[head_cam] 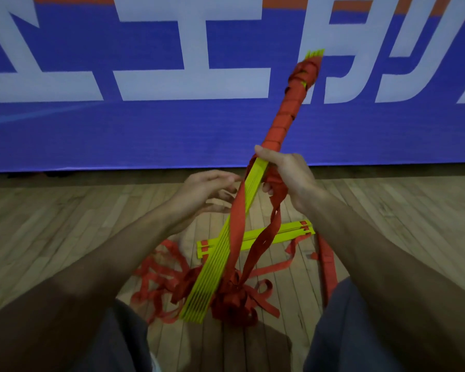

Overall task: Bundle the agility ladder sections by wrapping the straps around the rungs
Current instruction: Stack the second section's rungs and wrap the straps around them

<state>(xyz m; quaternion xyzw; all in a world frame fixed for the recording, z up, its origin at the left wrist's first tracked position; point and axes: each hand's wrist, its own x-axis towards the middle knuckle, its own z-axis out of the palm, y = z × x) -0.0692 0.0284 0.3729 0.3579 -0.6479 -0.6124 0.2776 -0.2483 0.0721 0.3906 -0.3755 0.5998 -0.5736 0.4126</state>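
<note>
On the left side, a wooden floor (51, 224) lies under the person's forearms, and behind it stands a blue banner (145, 130) with large white characters. Loose red straps (159, 277) lie in a tangled heap on the floor near the left knee. Above them the left hand (208, 187) has its fingers relaxed and a little spread, and it grips nothing. Its fingertips reach to a red strap (238, 218) that runs along the stack, but I cannot tell if they touch it. The stack of yellow rungs (212, 267) is held tilted, with its lower end between the knees and its upper end pointing up and to the right. A red wrapping (286, 114) covers the upper half in a spiral, and only the yellow tips show above it. The right hand (287, 178) clasps the stack just below this wrapping, thumb on top and fingers curled underneath. Further right, a second set of yellow rungs (287, 232) lies flat on the floor.
</note>
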